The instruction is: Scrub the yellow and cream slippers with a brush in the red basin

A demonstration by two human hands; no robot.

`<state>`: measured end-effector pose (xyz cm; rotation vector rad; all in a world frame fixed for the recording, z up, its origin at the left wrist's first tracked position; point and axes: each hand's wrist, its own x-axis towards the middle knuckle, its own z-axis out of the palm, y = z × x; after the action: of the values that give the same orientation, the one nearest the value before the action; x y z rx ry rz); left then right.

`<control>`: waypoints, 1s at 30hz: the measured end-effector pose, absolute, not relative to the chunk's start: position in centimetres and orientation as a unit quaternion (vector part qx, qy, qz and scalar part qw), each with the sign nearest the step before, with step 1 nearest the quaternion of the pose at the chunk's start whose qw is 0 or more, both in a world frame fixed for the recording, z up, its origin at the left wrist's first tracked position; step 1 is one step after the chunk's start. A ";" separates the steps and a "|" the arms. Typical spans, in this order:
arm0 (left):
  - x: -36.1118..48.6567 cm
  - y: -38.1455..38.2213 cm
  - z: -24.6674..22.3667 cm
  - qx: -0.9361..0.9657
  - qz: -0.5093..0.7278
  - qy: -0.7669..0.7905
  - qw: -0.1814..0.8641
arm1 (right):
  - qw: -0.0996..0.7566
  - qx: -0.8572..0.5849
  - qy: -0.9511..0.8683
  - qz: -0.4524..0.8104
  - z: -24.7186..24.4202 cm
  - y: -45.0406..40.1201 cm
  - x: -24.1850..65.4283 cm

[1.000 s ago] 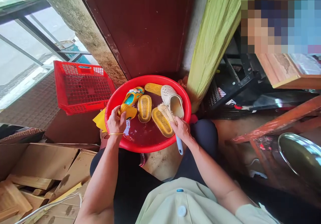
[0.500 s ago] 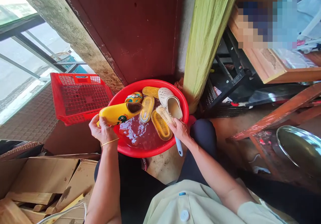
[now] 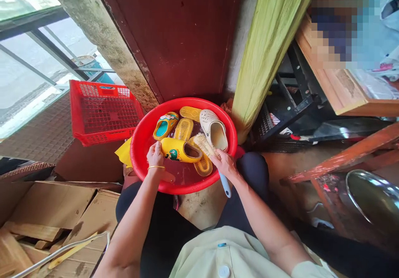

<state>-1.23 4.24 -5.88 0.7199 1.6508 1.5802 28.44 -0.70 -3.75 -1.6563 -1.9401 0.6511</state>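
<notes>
My left hand (image 3: pixel 155 155) grips a bright yellow slipper (image 3: pixel 179 150), holding it low over the water with its toe opening to the right. My right hand (image 3: pixel 226 164) is shut on a scrub brush (image 3: pixel 225 185) with a pale blue handle, and its bristles (image 3: pixel 204 145) lie close to the slipper. Both hands are over the rim of a red plastic basin (image 3: pixel 187 189) holding reddish-looking water. In it lie a teal and yellow slipper (image 3: pixel 165 126), yellow sandals (image 3: pixel 183 129) and a cream clog (image 3: pixel 213 130). My hands partly hide one sandal (image 3: pixel 203 166).
A red plastic crate (image 3: pixel 106 111) stands left of the basin, with a yellow sheet (image 3: pixel 124 153) beneath the rim. Flattened cardboard (image 3: pixel 52 211) lies at lower left. A green-painted post (image 3: pixel 268 53) and dark red panel (image 3: pixel 177 33) rise behind. A steel bowl (image 3: pixel 370 199) sits at right.
My left hand has brought the yellow slipper down from above the basin's left rim to low over the water, turning it toe-right. The right hand and brush stay near the same place.
</notes>
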 end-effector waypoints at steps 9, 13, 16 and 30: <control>0.3 4.5 -5.1 0.302 0.639 0.580 0.404 | 0.130 -0.572 -0.777 0.230 -2.5 -0.7 27.6; 0.7 4.2 -4.8 0.305 0.610 0.572 0.455 | 0.118 -0.580 -0.770 0.239 -2.3 -0.5 27.5; 1.1 4.3 -4.6 0.315 0.608 0.559 0.467 | 0.110 -0.562 -0.770 0.280 -2.5 0.5 26.5; 0.9 5.2 -0.8 0.275 0.603 0.428 0.614 | 0.312 -0.418 -0.553 0.650 -1.1 5.9 21.2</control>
<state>0.88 5.17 -0.77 0.6344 0.9862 1.3910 21.17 5.94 -1.08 -1.1018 -1.4584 1.7145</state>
